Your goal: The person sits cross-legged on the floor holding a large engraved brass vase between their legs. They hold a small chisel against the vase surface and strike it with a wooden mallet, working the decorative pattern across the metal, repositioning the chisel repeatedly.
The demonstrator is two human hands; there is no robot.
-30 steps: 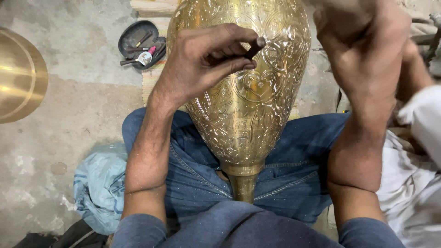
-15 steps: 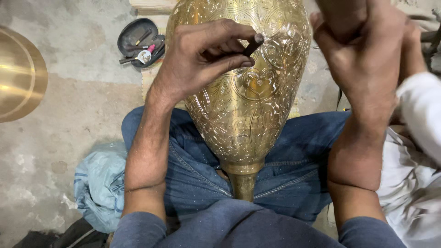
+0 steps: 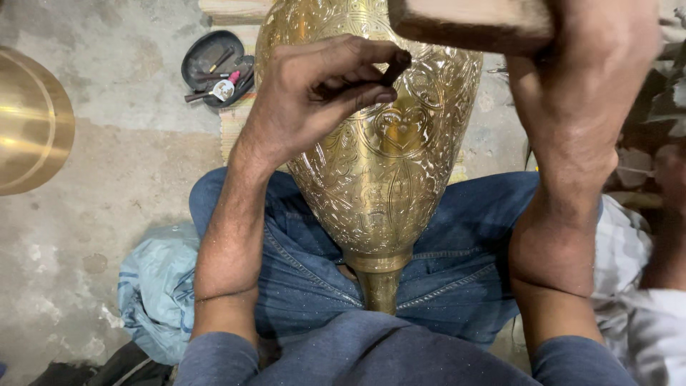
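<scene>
We are resting the large engraved brass vase (image 3: 379, 164) across our lap, our left hand (image 3: 314, 93) pinching a thin dark chisel (image 3: 395, 66) against its wall. Our right hand (image 3: 586, 78) is gripping a wooden mallet (image 3: 471, 21) above; the vase is looking heavy, rigid, smooth-slippery, best steadied at its narrow neck.

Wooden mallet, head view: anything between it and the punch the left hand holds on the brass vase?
Nothing visible. The wooden mallet in the right hand sits raised above the dark punch, pinched by the left hand against the brass vase; open air between.
</scene>
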